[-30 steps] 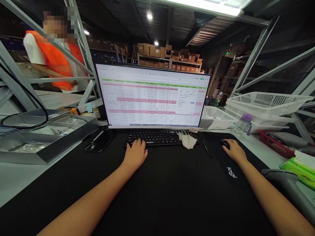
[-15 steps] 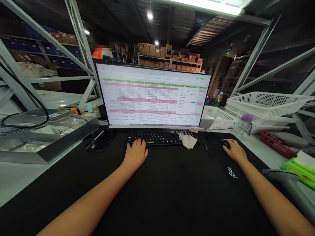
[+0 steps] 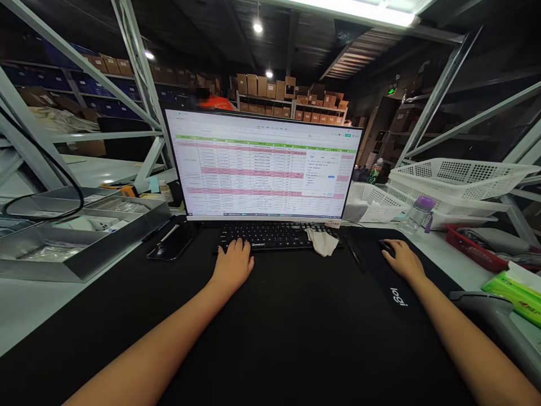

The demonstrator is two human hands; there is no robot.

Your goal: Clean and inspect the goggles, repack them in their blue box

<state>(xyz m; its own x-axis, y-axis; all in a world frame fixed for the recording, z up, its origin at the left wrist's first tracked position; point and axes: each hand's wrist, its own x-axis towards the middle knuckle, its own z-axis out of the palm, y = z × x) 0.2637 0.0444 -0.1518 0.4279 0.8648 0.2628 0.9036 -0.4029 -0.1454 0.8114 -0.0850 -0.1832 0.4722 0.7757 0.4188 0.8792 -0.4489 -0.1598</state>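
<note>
My left hand (image 3: 234, 260) rests with its fingers spread over the left front edge of a black keyboard (image 3: 270, 235). At the right, my right hand (image 3: 403, 258) is closed over a dark computer mouse (image 3: 386, 246), which it partly hides. The mouse lies on a black mouse pad (image 3: 382, 276). Behind the keyboard stands a monitor (image 3: 253, 169) showing a spreadsheet with green and pink rows and a small pop-up panel. A crumpled pale cloth (image 3: 322, 242) covers part of the keyboard's right end, and a black pen (image 3: 354, 252) lies beside it.
Left of the keyboard lies a phone (image 3: 171, 243), with a grey divided tray (image 3: 84, 265) farther left. White baskets (image 3: 456, 177), a purple-lidded jar (image 3: 418, 214), a red basket (image 3: 469, 248), a tissue pack (image 3: 515, 293) and a grey handheld device (image 3: 494, 316) stand right. Behind the monitor, a person in orange (image 3: 215, 102) is partly visible.
Both my hands stay where they were on the keyboard and mouse. The person behind the monitor has moved to the right and appears lower.
</note>
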